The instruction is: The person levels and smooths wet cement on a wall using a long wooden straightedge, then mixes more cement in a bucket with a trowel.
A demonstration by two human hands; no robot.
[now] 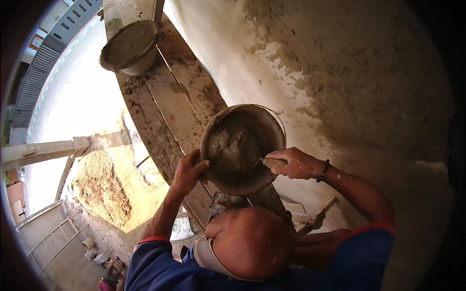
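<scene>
one left hand (189, 172) holds the bucket (272, 130), the right hand (296, 165) grips what looks like a trowel (273, 162), likely scooping mortar (233, 145); next calls for a steady lift.

The person is wearing a blue short-sleeved shirt (361, 259), with red trim (373, 226) edging its sleeves. A dark beaded-looking bracelet (324, 170) is circling the right wrist, and pale flecks (339, 176) are dotting that forearm. Grey-beige cloth (206, 258) is wrapping one leg; the left hand (188, 173) and right hand (297, 163) are showing bare.
</scene>
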